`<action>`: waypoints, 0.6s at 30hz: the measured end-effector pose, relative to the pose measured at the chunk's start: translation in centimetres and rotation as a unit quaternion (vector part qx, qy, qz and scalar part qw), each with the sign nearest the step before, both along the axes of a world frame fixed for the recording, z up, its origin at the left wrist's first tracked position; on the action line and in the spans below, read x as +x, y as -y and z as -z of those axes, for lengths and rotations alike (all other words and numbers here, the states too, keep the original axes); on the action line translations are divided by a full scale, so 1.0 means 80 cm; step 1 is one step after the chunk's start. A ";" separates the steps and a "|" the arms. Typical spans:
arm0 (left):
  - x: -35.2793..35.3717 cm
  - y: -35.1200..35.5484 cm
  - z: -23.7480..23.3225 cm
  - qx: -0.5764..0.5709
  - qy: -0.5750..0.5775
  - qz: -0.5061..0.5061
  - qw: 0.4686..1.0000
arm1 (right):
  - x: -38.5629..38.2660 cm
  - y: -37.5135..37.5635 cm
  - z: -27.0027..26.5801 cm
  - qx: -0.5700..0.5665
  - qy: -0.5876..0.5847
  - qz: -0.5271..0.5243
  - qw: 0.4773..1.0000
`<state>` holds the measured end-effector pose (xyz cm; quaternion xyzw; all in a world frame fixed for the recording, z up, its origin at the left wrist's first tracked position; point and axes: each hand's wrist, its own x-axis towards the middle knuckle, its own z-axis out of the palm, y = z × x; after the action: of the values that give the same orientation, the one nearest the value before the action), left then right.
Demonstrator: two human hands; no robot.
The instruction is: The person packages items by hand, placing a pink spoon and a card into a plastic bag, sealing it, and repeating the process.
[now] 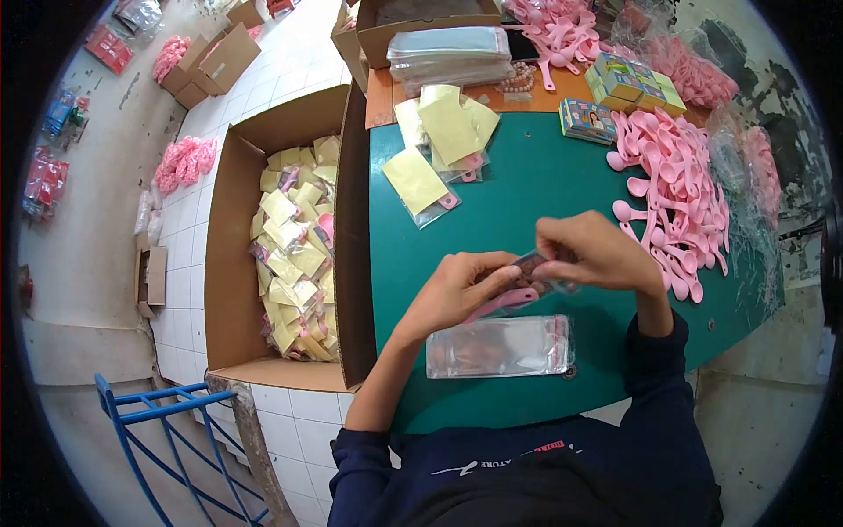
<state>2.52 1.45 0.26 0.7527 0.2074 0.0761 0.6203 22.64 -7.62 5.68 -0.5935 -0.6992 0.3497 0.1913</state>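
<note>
My left hand (461, 290) pinched a pink piece (507, 303) by its handle. My right hand (597, 255) pinched a small card (533, 263) against it. The two hands met above the tabletop (527, 189), near its front edge. Just below them a clear bag (496, 347) lay flat, apart from both hands, with its near side close to that edge. Ahead of my hands, a wide stretch of green top showed, reaching as far as the yellow packets (439, 140) by the far left corner. On my right the pink pile (676, 193) spread along the right edge and came near my right wrist. On my left the tabletop's edge met the flap of an open box (224, 220) standing beside it, filled with more packets. Small printed boxes (615, 88) stood at the far side, well apart from my hands.
</note>
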 end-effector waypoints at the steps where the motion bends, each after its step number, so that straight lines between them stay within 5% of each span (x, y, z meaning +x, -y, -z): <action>1: 0.001 0.004 0.004 0.000 0.013 -0.001 1.000 | -0.005 -0.002 0.005 -0.004 0.007 -0.002 1.000; 4: 0.004 0.022 0.003 0.076 -0.001 -0.069 0.995 | -0.004 -0.005 0.023 0.101 -0.004 -0.041 0.994; 8: 0.001 0.023 0.006 0.094 0.013 -0.044 0.995 | 0.002 -0.011 0.015 -0.022 -0.083 -0.079 0.993; 12: -0.023 -0.007 0.014 0.059 0.010 -0.002 0.998 | 0.016 -0.016 0.025 -0.055 -0.192 0.064 0.978; 18: -0.025 -0.017 0.027 -0.063 0.059 -0.097 0.992 | 0.029 -0.022 0.042 -0.059 -0.253 0.067 0.963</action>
<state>0.51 2.82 -1.87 0.6823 0.2473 0.1668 0.6674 24.97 -5.88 2.32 -0.5413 -0.5645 0.5155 0.3501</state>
